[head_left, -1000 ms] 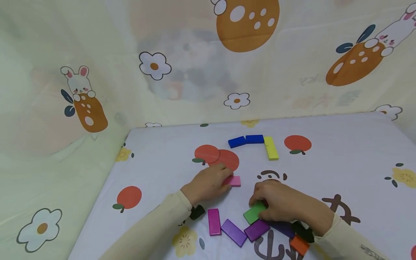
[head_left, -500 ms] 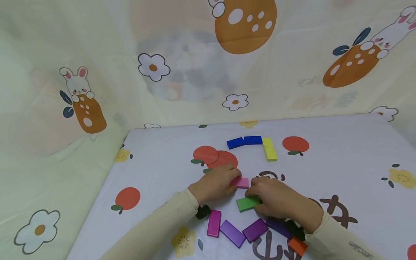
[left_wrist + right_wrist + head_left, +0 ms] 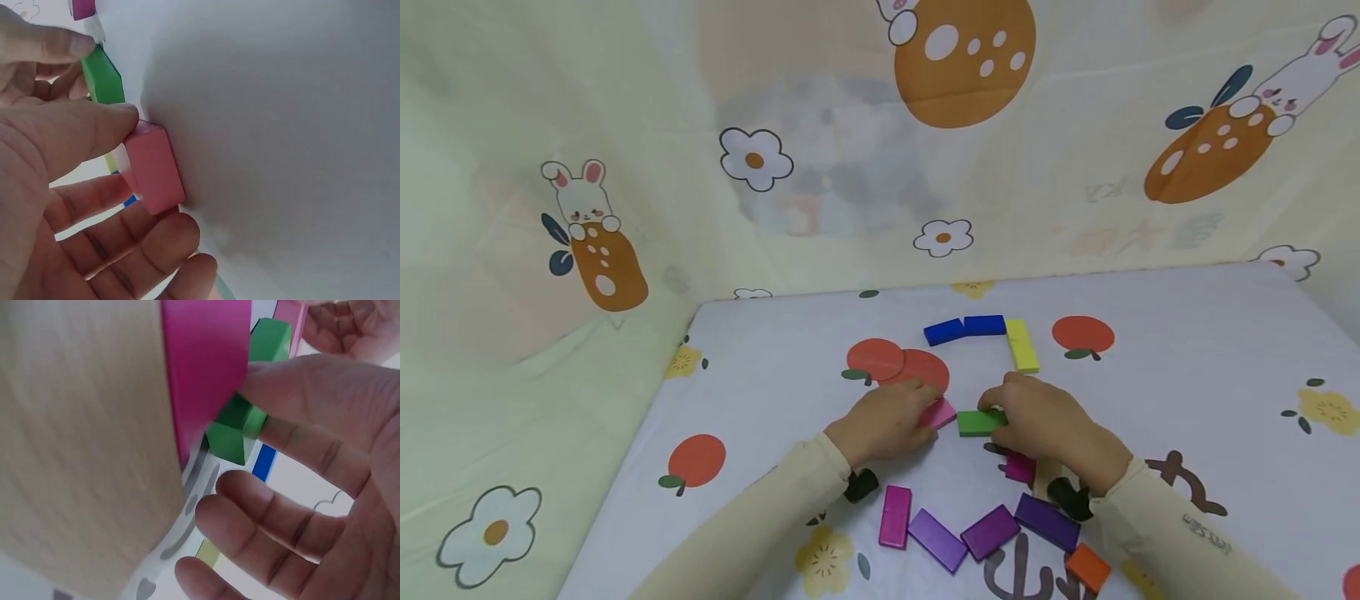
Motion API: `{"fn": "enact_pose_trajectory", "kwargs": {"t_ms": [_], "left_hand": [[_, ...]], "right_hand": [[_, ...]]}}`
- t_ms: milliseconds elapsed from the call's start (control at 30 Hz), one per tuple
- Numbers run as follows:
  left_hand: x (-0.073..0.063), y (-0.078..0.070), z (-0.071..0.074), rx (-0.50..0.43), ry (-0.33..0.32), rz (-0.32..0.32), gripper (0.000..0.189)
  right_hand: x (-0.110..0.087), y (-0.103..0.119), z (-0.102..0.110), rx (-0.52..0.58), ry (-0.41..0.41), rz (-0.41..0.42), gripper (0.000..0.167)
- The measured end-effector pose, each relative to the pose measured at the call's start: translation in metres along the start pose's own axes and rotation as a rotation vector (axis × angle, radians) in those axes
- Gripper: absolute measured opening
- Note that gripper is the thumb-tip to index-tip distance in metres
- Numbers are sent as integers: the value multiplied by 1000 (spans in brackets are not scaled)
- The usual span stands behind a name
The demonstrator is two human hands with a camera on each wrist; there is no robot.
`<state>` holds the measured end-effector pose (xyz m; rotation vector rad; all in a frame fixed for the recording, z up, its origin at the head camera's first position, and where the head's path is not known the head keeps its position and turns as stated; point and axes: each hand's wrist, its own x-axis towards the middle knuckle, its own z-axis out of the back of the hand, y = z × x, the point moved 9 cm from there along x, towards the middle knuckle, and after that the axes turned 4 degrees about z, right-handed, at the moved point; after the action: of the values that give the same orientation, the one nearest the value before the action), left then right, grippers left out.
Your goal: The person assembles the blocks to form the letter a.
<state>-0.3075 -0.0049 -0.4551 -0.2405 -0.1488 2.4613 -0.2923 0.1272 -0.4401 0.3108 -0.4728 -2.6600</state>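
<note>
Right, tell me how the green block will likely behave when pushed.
The green block is probably stiff: its edges look straight where the right hand pinches it. Its flat faces suggest sliding rather than rolling. With its broad side up in the head view, tipping seems unlikely.

Pink block (image 3: 940, 414) partly hidden behind left hand (image 3: 883, 422), green block (image 3: 977, 423) partly behind right hand (image 3: 1051, 423)
</note>
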Motion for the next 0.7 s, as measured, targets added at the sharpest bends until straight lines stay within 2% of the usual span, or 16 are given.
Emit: {"fn": "enact_pose_trajectory", "kwargs": {"t_ms": [167, 300, 433, 600, 700], "left_hand": [[5, -4, 3, 38, -8, -26, 42], [10, -8, 7, 73, -19, -44, 35], [18, -13, 11, 105, -21, -34, 35], [32, -22, 12, 129, -5, -13, 39], [42, -26, 10, 149, -4, -11, 34]], "right_hand": [[7, -16, 7, 30, -9, -38, 31], [11, -27, 7, 116, -3, -66, 31], [16, -34, 7, 187, -10, -83, 34], [19, -39, 9, 204, -38, -88, 37], [19, -41, 10, 214, -44, -86, 38]]}}
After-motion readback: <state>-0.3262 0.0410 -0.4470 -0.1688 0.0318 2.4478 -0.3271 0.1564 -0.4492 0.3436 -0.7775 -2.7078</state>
